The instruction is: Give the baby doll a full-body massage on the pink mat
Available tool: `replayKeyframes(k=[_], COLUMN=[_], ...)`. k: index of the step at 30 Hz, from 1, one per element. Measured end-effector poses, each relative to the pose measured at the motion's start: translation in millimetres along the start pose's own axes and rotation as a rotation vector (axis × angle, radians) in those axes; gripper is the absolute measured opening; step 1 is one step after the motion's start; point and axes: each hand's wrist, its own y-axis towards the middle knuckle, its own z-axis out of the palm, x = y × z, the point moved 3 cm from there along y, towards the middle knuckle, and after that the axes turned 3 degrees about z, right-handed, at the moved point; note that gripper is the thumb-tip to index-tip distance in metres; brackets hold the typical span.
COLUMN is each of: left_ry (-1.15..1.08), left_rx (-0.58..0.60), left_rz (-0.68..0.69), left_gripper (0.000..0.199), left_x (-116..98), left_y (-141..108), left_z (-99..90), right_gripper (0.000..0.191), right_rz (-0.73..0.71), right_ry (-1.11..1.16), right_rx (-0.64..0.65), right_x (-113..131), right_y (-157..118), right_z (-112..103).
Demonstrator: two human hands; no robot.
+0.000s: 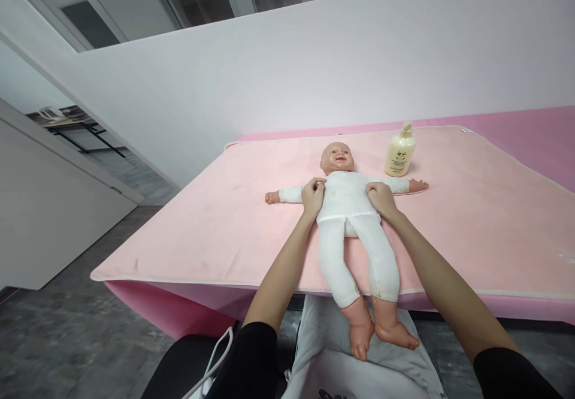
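Note:
A baby doll (348,198) in white cloth lies on its back on a pink mat (224,225), arms spread sideways, its bare feet past the mat's front edge. My left hand (313,198) is closed at the doll's armpit on the left of the view, fingers curled against the white cloth. On the other side, my right hand (381,199) is closed in the same way at the doll's armpit. Both hands seem to pinch the cloth there. A pale yellow pump bottle (399,154) stands upright behind the doll's outstretched arm on the right.
Beneath the mat is a pink table cover (534,141). A white wall (314,75) rises behind the table. Grey fabric (323,315) lies below the doll's feet, and a white cable (215,366) hangs at the lower left. A door stands at far left.

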Motion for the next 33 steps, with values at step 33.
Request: replayKeyframes(k=[33], left_ry=[-0.007], left_rx=[0.001], left_rz=[-0.004], left_gripper=[0.022], left_x=[-0.9], left_y=[-0.1], left_z=[-0.4], right_gripper=[0.011], right_rz=[-0.002], right_ry=[-0.007], right_rx=[-0.004], right_x=[-1.5], right_y=[-0.2], right_z=[0.6])
